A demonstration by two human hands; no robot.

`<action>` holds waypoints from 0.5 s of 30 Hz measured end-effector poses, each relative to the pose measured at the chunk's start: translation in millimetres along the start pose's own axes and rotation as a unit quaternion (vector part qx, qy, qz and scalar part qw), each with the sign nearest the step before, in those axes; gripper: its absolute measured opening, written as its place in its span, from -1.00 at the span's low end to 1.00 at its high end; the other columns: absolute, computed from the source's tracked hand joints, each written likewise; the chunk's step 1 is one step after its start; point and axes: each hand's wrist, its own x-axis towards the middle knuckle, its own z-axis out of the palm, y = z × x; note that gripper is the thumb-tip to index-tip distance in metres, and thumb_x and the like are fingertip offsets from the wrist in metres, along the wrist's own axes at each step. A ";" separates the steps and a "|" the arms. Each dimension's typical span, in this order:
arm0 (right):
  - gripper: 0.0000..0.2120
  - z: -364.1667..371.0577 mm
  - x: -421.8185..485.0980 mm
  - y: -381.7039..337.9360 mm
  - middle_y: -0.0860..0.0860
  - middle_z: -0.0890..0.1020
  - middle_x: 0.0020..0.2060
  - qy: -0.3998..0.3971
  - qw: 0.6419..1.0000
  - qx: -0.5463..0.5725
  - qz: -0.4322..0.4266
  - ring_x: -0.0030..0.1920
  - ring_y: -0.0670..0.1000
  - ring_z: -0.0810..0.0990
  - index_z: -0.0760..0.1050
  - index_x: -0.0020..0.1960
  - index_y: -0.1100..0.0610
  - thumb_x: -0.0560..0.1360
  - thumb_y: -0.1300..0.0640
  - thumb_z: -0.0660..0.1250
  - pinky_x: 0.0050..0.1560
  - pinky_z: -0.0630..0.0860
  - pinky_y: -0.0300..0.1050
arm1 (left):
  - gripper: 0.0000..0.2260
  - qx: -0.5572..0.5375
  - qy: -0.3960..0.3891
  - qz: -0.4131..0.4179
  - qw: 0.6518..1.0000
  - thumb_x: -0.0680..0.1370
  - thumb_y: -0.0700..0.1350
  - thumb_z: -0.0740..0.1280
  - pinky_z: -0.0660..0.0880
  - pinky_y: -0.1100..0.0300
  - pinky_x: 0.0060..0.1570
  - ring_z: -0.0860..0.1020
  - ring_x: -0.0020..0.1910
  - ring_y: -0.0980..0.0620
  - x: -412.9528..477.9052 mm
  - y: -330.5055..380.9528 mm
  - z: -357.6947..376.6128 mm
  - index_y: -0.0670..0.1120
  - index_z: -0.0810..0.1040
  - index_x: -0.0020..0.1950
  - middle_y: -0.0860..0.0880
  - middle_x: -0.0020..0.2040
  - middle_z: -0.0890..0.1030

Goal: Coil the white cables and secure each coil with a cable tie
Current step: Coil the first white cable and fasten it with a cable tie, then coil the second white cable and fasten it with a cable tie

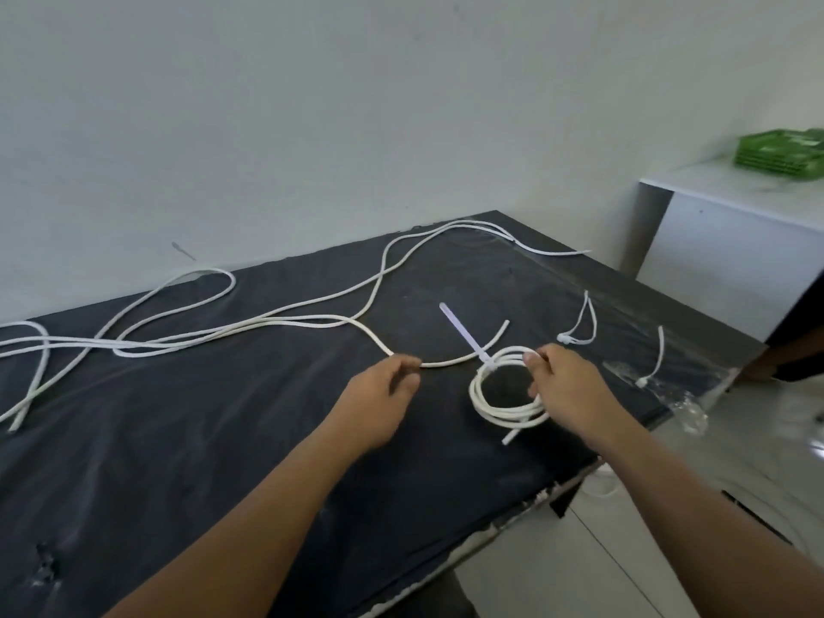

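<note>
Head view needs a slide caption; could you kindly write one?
Left hand pinches loose white cable; right hand holds tied white cable coil on black table.

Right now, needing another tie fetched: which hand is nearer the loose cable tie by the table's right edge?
Right. The right hand holds the coil, just left of that cable tie; the left hand pinches the loose cable beyond the coil.

The far and left parts of the bench (178, 461) are crossed by loose cable (290, 323). The right side is taken up by the tied coil (508, 417) and cable ties (564, 337). Open surface is left along the near edge; the far side is closed by the wall (312, 127).
</note>
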 end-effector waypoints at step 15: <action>-0.79 9.3 12.2 5.5 0.09 0.54 0.10 0.192 0.971 -0.107 -0.097 0.12 0.23 0.48 0.57 0.12 0.07 0.55 0.07 0.25 0.14 0.36 0.13 | -0.70 0.194 -0.023 0.081 0.977 0.58 0.00 0.24 0.15 -0.01 0.43 0.29 0.41 -0.01 -13.0 -22.0 -2.1 0.03 0.45 0.31 0.03 0.37 0.42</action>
